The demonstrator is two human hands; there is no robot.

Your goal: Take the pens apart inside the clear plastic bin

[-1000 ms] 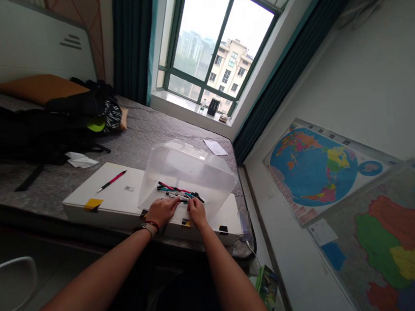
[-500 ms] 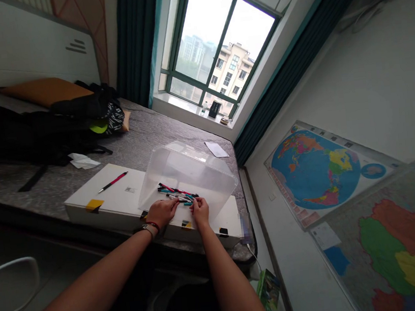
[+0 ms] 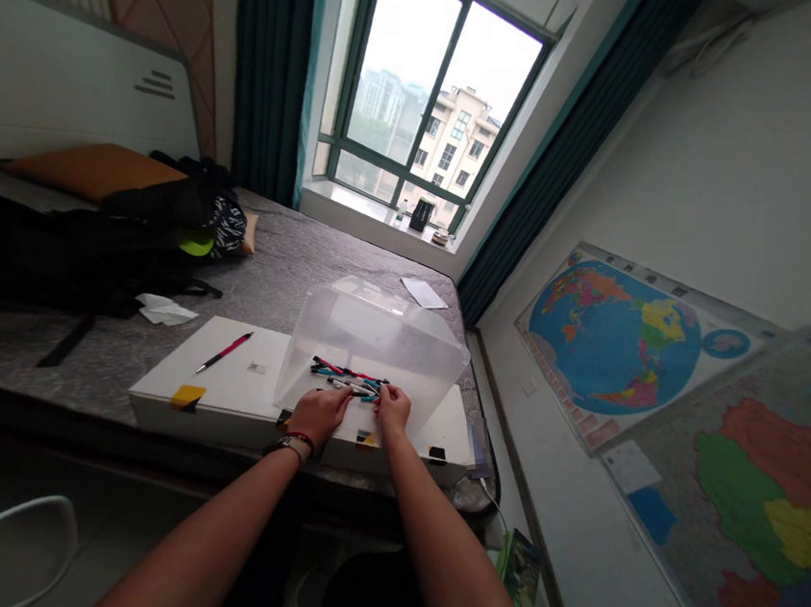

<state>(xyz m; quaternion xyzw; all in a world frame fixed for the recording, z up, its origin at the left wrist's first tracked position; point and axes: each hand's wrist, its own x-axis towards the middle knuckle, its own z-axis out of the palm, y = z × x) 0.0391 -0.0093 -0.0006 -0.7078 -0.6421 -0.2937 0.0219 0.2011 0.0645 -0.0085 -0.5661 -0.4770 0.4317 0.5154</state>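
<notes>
A clear plastic bin (image 3: 378, 321) lies tipped on its side, its opening toward me, on a white box. Inside it is a loose pile of pens (image 3: 336, 369) in red, black, blue and white. My left hand (image 3: 322, 415) is closed at the left front of the pile, fingertips pinching what looks like a pen. Close on its right, my right hand (image 3: 392, 409) is also closed, thumb and fingers pinched on a pen at the pile's edge. The fingers partly hide what they hold. Apart from the pile, a red and black pen (image 3: 224, 352) rests on the box's left part.
The white box (image 3: 199, 369) with yellow and black tabs sits along the edge of a grey mattress (image 3: 284, 249). Crumpled tissue (image 3: 166, 309), black bags (image 3: 81, 246) and a white paper (image 3: 424, 293) lie on it. Wall maps (image 3: 616, 334) hang at right.
The view has shifted slightly. Both hands stay at the pen pile with nearly the same pinched pose; the bin and the lone pen have not visibly moved.
</notes>
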